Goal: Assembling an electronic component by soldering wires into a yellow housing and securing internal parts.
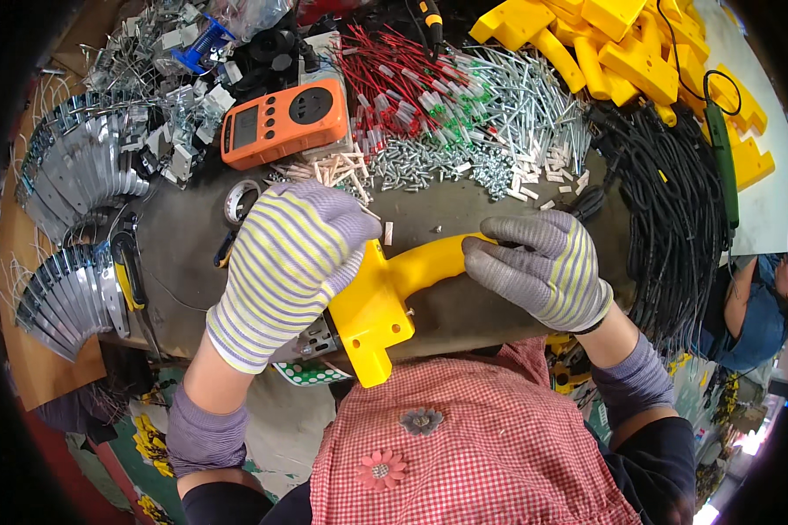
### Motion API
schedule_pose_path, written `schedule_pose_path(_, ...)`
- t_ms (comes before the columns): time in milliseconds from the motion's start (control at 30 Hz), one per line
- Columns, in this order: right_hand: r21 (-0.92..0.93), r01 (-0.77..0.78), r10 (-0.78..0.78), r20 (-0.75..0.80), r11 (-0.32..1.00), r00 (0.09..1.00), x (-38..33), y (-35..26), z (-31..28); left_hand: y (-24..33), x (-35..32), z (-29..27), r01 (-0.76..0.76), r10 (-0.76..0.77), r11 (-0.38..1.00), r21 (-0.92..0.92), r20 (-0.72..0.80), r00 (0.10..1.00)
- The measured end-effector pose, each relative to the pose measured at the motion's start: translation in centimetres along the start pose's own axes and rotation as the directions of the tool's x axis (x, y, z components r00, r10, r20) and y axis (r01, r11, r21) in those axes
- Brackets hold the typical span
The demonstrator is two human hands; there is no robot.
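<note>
A yellow plastic housing with a curved handle [368, 315] lies tilted between my gloved hands, over the near edge of the table. My left hand [293, 262], in a striped glove, is closed at the housing's upper left side; its fingertips are partly hidden. With thumb and fingers pinched, my right hand [543, 267] holds the handle's far right end. A small screw [411, 311] sticks out beside the housing's body. Partly under the housing and my left wrist shows a metal part with holes [317, 338].
An orange meter [284, 125] stands beyond my left hand, before heaped metal parts. Piles of screws [420, 162], red wires [381, 66] and yellow housings [622, 52] fill the back. Black cables [665, 201] hang at the right. Pliers [130, 271] and metal strips [70, 293] lie left.
</note>
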State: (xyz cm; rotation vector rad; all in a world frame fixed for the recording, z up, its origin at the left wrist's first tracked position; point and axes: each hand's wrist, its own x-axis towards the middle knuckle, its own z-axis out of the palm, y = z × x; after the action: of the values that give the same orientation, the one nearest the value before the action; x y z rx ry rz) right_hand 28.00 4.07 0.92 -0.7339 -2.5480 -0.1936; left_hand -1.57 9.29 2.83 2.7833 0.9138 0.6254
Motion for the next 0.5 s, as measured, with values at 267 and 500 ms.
schedule_pose_path(267,0.504,-0.394,0.379,0.137,0.769,0.915,5.6,4.3,4.0,0.8,-1.8,0.8,0.305,-0.368,0.827,-0.472,-0.044,0.929)
schedule_pose_path(500,0.047,-0.075,0.055,0.339,0.996,0.939,9.0,4.7,5.8,1.0,-2.3,0.7,0.491,-0.558,0.538,-0.686,0.146,0.817)
